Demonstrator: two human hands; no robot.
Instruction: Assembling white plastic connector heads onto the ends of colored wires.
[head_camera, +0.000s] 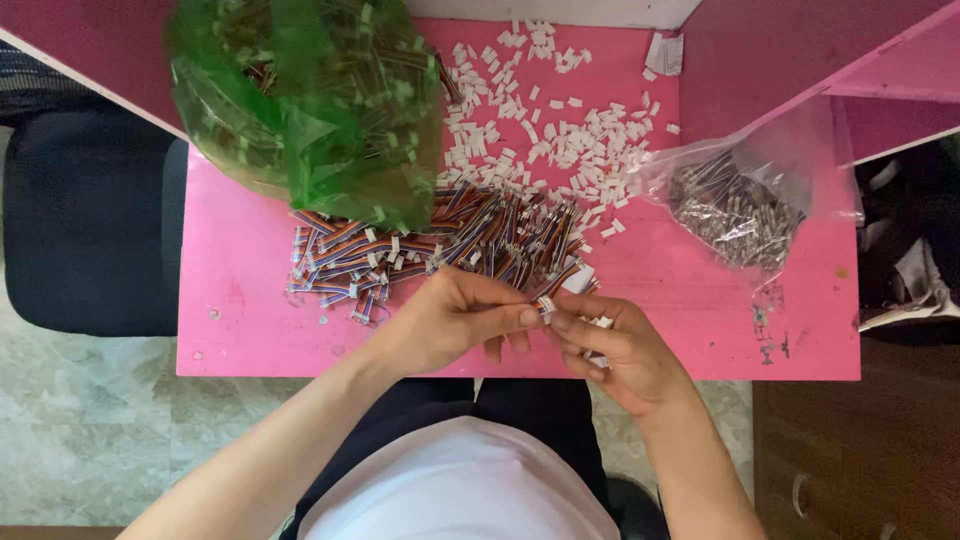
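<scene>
A small white connector (546, 305) with a short multicoloured ribbon wire is pinched at the near edge of the pink surface (250, 320), between both hands. The fingers of the left hand (455, 318) are closed on it, thumb and forefinger tips together at the connector. The right hand (618, 350) meets it from the other side, fingers curled and closed on the same piece, with more white pieces seen tucked in its palm. Just behind the hands, a heap of ribbon wires (450, 240) is spread across the surface. Further back, loose white housings (545, 130) are scattered. A green plastic bag (310, 100) of parts is seen at the far left, overlapping the heap. A clear bag (740, 205) of wired parts lies at the right, well apart from the hands.
</scene>
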